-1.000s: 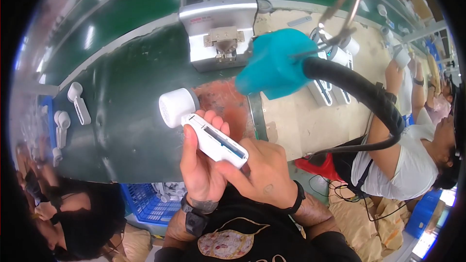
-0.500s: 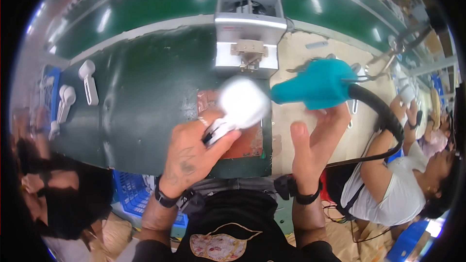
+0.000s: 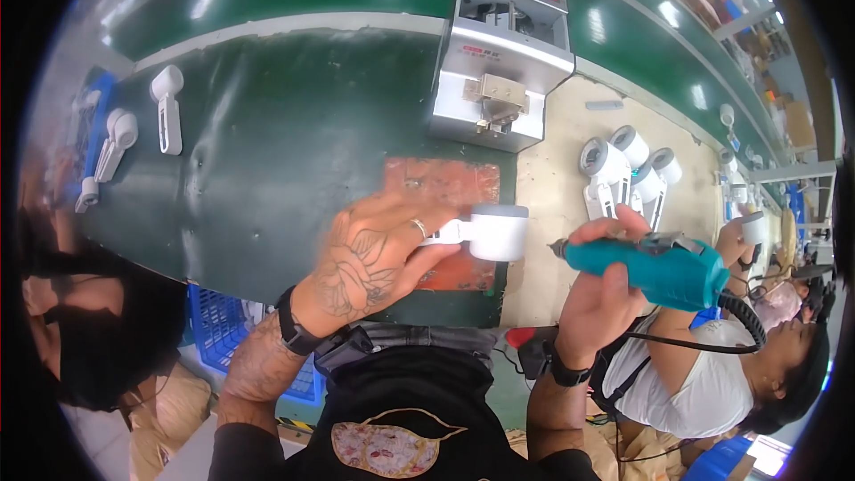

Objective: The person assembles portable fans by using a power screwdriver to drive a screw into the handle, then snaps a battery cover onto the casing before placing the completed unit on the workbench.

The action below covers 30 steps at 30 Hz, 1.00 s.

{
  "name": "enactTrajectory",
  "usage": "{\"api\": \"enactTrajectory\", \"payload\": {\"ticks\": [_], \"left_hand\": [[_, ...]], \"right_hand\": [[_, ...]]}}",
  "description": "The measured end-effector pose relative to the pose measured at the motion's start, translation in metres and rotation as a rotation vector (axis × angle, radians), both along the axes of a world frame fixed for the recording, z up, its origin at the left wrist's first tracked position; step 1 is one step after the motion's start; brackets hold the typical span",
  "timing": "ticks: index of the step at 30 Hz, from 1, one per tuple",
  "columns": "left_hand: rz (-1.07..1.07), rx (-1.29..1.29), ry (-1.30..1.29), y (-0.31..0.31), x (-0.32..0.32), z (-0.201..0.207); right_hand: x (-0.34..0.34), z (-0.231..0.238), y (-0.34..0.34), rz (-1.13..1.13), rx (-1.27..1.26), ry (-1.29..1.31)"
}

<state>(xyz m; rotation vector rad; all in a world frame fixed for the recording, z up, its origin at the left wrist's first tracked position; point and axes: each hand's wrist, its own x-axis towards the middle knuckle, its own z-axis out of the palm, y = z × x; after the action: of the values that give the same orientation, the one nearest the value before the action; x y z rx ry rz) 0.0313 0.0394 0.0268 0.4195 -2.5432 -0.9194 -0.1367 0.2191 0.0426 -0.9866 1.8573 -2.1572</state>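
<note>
My left hand (image 3: 365,263) is closed around the slim handle of a white round-headed device (image 3: 499,233). Its cup-shaped head has a grey rim and points right, over a reddish-brown mat (image 3: 436,180). My right hand (image 3: 598,307) grips a teal electric screwdriver (image 3: 655,272) with a black cord. The screwdriver's tip aims left at the device's head, with a small gap between them.
A silver bench machine (image 3: 499,62) stands beyond my hands. Several similar white devices (image 3: 606,160) stand on the beige surface at right; others (image 3: 166,111) lie at far left. A blue basket (image 3: 214,330) sits below the table edge. Co-workers (image 3: 704,374) are on both sides.
My right hand, open beside the hanging screwdriver before, now holds it, lower and turned to point left. The device in my left hand has swung from pointing away to pointing right.
</note>
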Motion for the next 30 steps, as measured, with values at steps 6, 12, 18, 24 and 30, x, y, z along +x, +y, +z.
{"api": "enactTrajectory", "payload": {"ticks": [6, 12, 18, 24, 30], "left_hand": [[-0.141, -0.032, 0.053, -0.003, -0.028, -0.008], [-0.215, -0.125, -0.025, -0.024, -0.052, -0.009], [-0.299, 0.027, 0.108, -0.038, -0.055, -0.014], [-0.312, -0.090, 0.181, -0.042, -0.054, -0.024], [-0.269, -0.108, 0.187, -0.040, -0.047, -0.027]], "right_hand": [[0.001, 0.020, 0.008, 0.112, -0.091, -0.081], [0.003, 0.057, -0.014, 0.193, -0.208, -0.043], [-0.022, 0.055, -0.077, 0.232, -0.170, -0.050], [-0.035, 0.045, -0.134, 0.209, -0.116, 0.011], [-0.037, 0.033, -0.160, 0.228, -0.093, 0.081]]}}
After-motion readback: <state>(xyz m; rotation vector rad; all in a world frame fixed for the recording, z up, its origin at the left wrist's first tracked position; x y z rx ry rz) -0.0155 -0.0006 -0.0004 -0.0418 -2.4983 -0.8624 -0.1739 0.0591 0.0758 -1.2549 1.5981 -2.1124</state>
